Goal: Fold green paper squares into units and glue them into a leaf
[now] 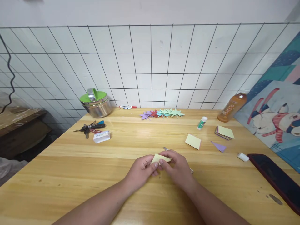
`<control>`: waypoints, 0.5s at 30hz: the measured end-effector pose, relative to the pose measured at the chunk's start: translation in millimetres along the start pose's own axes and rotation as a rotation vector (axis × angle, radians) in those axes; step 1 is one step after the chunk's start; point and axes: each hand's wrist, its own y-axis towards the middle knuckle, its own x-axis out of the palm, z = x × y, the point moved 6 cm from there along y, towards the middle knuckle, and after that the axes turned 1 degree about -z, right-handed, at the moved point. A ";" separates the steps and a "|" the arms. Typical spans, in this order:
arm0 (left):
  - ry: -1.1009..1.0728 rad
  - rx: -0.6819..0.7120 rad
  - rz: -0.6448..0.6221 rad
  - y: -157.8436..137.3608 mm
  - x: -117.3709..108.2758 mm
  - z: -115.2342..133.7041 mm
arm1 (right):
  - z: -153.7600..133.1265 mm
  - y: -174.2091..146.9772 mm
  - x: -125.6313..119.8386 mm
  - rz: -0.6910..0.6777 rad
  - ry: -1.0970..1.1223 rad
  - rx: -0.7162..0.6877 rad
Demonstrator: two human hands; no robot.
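A small piece of folded yellow paper [158, 157] is held between both hands above the wooden table. My left hand [142, 168] pinches its left side, thumb on top. My right hand [177, 167] grips the right side with its thumb pressed on the paper's face. Under the right hand lies a thin metal tool [191, 171], mostly covered, so its kind is hidden. Beyond the hands, a row of folded paper pieces [161, 113] in purple, red, blue and green lies near the wall. To the right are a yellow paper stack [193, 141] and a folded purple triangle [218, 146].
A glue stick [202, 123], another paper stack [224, 132], a tea bottle [232, 107], a white cap [243, 157] and a phone [275, 181] are on the right. Keys [90, 127], a small white box [101, 136], a lidded pot [96, 103] and markers [127, 107] are at left.
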 end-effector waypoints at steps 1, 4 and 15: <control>0.003 -0.004 -0.007 -0.4 0.7 -0.3 | 0.6 0.5 -0.2 0.001 -0.021 -0.004; 0.010 -0.026 -0.005 -0.4 0.5 -3.4 | 4.2 2.2 -2.4 0.034 -0.043 0.013; 0.084 -0.022 0.009 -0.4 -2.2 -4.8 | 10.8 3.8 -0.6 0.021 -0.006 0.070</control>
